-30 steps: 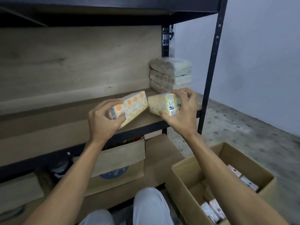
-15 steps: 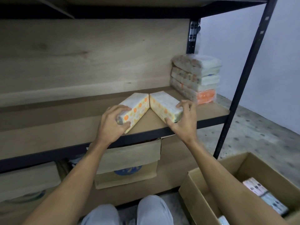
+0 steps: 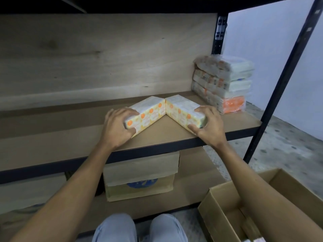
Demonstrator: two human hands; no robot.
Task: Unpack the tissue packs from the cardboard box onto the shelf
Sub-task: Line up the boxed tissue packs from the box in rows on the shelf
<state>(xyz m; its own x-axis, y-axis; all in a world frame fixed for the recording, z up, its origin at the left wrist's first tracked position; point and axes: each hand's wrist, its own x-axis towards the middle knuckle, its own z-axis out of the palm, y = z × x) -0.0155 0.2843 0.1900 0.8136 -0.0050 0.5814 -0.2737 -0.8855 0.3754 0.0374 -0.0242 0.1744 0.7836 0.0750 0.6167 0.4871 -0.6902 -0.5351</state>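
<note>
Two yellow tissue packs with orange dots lie on the wooden shelf (image 3: 52, 147), their far ends touching so they form a V. My left hand (image 3: 117, 127) grips the near end of the left tissue pack (image 3: 150, 111). My right hand (image 3: 208, 125) grips the near end of the right tissue pack (image 3: 181, 109). A stack of tissue packs (image 3: 225, 84) stands at the shelf's back right corner. The open cardboard box (image 3: 227, 205) sits on the floor at the lower right, its contents mostly out of frame.
A black metal upright (image 3: 279, 81) frames the shelf's right side, with another shelf board overhead. Below the shelf sits a closed carton with a blue logo (image 3: 139, 179). My knees (image 3: 139, 227) are at the bottom. Speckled floor lies to the right.
Both hands carried the two packs forward and down from the air onto the shelf. The packs now rest on the board with their far ends together. The camera has moved closer.
</note>
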